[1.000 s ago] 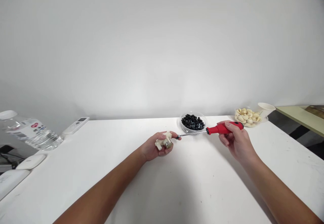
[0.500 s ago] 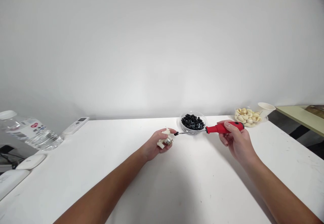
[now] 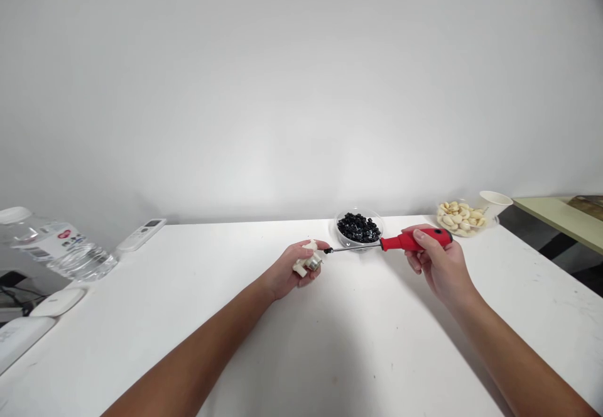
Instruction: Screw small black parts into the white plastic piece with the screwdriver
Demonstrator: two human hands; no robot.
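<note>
Red-handled screwdriver (image 3: 400, 242) beside white fitting (image 3: 305, 266)

Bright, even light, a soft shadow under the right hand (image 3: 440, 263), edges bowed.

**White table, bowls along its far edge**

The white table (image 3: 141, 316) carries a clear bowl of black pieces (image 3: 358, 228) at the far edge. A bowl of pale kernels (image 3: 460, 218) and a paper cup (image 3: 494, 203) stand to its right; a water bottle (image 3: 61, 249), white remote (image 3: 141, 233) and mouse (image 3: 57, 301) lie well to its left.
</note>
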